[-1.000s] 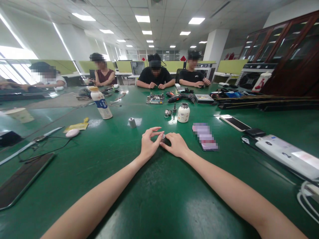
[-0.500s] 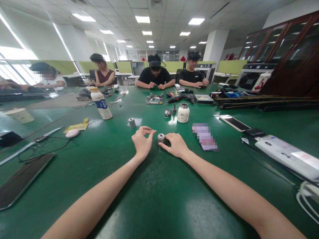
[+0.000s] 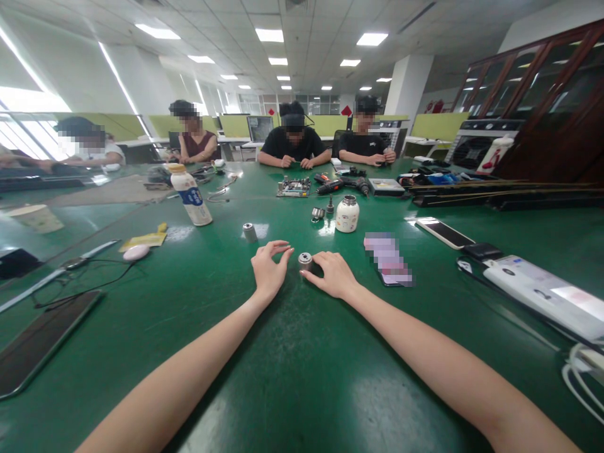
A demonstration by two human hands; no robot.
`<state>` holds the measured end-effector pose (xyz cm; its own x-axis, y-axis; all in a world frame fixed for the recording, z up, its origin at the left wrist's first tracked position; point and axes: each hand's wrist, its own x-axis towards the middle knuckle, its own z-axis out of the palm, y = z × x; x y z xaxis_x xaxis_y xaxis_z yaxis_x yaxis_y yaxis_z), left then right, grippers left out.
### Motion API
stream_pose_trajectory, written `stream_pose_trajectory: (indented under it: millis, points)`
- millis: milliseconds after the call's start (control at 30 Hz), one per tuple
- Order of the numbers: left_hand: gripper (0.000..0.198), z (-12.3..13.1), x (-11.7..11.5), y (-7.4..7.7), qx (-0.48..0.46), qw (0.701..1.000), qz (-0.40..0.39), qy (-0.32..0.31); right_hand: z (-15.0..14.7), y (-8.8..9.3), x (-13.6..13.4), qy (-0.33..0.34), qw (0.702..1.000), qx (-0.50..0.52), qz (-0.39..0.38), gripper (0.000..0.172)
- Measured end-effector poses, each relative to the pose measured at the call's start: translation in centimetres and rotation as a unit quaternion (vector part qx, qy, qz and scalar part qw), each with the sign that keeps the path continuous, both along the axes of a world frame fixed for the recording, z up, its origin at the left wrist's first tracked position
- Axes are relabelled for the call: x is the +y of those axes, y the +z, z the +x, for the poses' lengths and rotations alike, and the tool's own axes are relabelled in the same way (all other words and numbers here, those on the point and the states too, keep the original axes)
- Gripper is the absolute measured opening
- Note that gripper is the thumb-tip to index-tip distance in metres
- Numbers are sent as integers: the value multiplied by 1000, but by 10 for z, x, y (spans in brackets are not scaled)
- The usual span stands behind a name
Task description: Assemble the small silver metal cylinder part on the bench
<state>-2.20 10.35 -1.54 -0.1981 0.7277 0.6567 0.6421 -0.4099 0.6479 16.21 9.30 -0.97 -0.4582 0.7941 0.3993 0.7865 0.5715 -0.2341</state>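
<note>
One metal cylinder stands nearer us than the white jar and left of it, our right hand holding its side, best steady and upright, while our left hand makes a narrow pinch, whether empty we cannot tell.

A person's left hand and right hand faced each other, near but apart.
The bare left forearm slanted in from the lower left and the bare right forearm from the lower right, converging toward the centre. The left hand arched its fingers forward and inward, thumb tip just beside the fingertips. The right hand had its back turned upward, fingers bent, thumb stretched leftward and parted from the index finger.
</note>
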Motion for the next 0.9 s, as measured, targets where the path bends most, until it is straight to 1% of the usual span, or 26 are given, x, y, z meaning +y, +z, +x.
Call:
stream_pose_trajectory:
  millis: [67, 100, 167, 233, 400, 633, 900]
  points:
    - [14, 6, -4, 3, -26, 998, 45, -46, 0, 0, 0, 0, 1000, -1, -1, 39]
    - [15, 10, -7, 4, -35, 995, 55, -69, 0, 0, 0, 1, 1000, -1, -2, 39]
    - [16, 16, -11, 5, -44, 992, 55, -103, 0, 0, 0, 1, 1000, -3, -4, 39]
    - [16, 19, -13, 5, -54, 990, 47, -121, 0, 0, 0, 1, 1000, -5, -4, 38]
    - [17, 23, -18, 7, -79, 986, 39, -144, 0, 0, 0, 0, 1000, -6, -5, 37]
    - [14, 27, -22, 11, -55, 984, 6, -168, 0, -1, 1, 6, 1000, -5, -9, 35]
    - [19, 22, -19, 8, -21, 984, -21, -174, 0, 0, 0, 6, 1000, -2, -2, 38]
